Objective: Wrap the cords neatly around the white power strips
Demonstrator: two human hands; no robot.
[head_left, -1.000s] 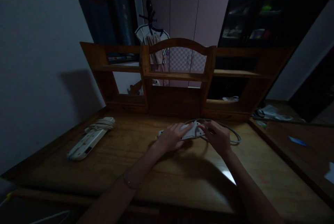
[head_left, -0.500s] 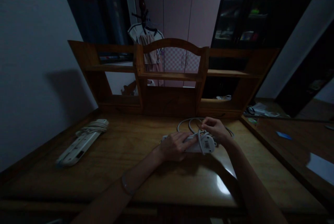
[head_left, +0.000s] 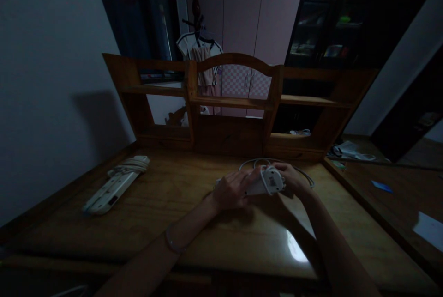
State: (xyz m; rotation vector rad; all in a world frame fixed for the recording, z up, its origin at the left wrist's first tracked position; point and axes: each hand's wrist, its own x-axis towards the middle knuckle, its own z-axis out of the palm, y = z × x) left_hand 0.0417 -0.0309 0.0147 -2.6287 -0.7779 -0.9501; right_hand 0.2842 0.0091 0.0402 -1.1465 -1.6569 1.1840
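Observation:
A white power strip (head_left: 255, 189) is tilted over the wooden desk, its labelled end facing me. My left hand (head_left: 231, 190) is closed around its left part. The strip's grey-white cord (head_left: 266, 179) loops round the right end. At that end my right hand (head_left: 288, 177) has its fingers closed behind the strip, by the cord; the fingertips are partly hidden. More cord (head_left: 306, 174) lies in loose loops on the desk behind. A second white power strip (head_left: 116, 188), with its cord wound round the far end, rests at the left.
A wooden shelf unit (head_left: 231, 103) stands along the desk's back edge. The wall (head_left: 58, 103) borders the left side. On the lower surface at the right lie a blue card (head_left: 381, 186) and a white paper (head_left: 429, 230).
My right hand has gone from pinching the cord above the strip to lower behind its end. The strip has tilted up slightly, and the whole view has shifted a little.

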